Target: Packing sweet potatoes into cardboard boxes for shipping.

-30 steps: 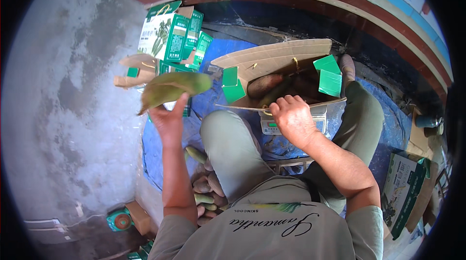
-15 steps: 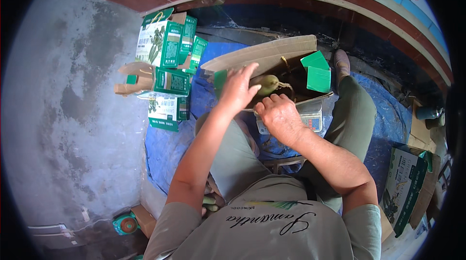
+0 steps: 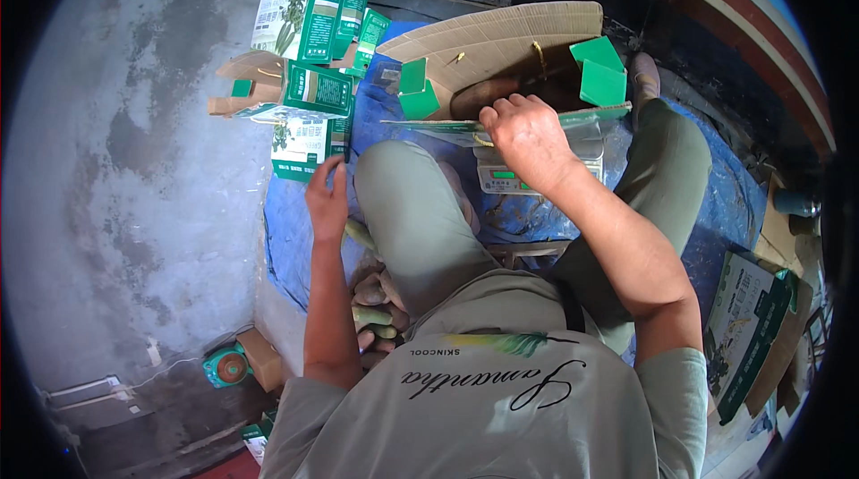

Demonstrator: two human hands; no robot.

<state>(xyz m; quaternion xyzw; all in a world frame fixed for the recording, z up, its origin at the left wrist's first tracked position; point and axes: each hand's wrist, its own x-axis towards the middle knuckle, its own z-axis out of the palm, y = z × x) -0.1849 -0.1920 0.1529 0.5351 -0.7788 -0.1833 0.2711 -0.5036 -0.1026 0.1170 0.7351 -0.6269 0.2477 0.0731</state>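
Note:
An open cardboard box (image 3: 492, 45) with green flaps sits in front of me, its tall far flap standing up. My right hand (image 3: 528, 141) is closed over its near edge, knuckles up, with the fingertips hidden. Inside, in shadow, lies a long brownish thing (image 3: 483, 99), too dark to name. Partly under the box is a weighing scale (image 3: 506, 185) with a lit green display. My left hand (image 3: 328, 195) is held off to the left of my knee, fingers stretched and apart, nothing visible in it. Below it, by my left thigh, lie several long greenish vegetables (image 3: 369, 316).
Green-and-white cartons (image 3: 291, 18) stand stacked at the far left. Another such carton (image 3: 747, 327) leans at the right. Blue sheeting (image 3: 295, 255) covers the floor under me. A round teal-and-brown device (image 3: 228, 367) stands by the wall at lower left.
My left hand has left the box and swung back to the left, toward my thigh. My right hand has stayed at the box's near edge. The view has tipped downward.

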